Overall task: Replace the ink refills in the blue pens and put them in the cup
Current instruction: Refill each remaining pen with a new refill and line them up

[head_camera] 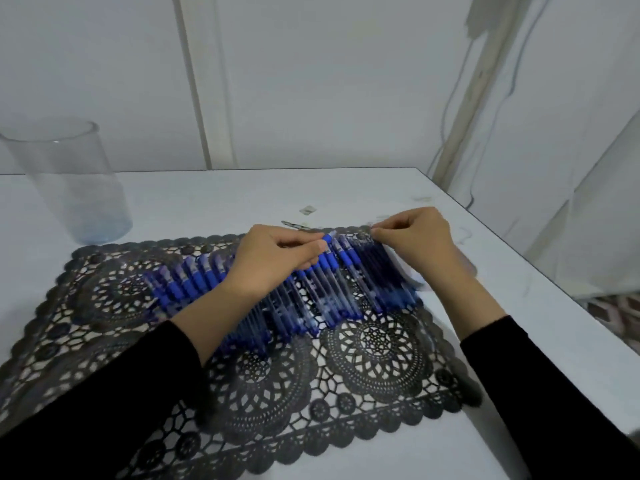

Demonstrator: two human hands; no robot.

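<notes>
The pens (pixel 187 285) lie side by side in a row across the mat (pixel 377 355). The left hand (pixel 277 259) pinches one pen (pixel 329 240) by its top. The right hand (pixel 419 245) curls at the row's right end; I cannot tell whether it grips anything. The cup (pixel 69 181) stands on the worktop (pixel 207 199) beyond the mat's far left corner.

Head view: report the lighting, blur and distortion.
Head view: flat, soft light, no harsh glare; the blue pens smear with motion blur, as does the mat at its near left edge; wide-angle distortion tilts the glass cup and the wall trim.
</notes>
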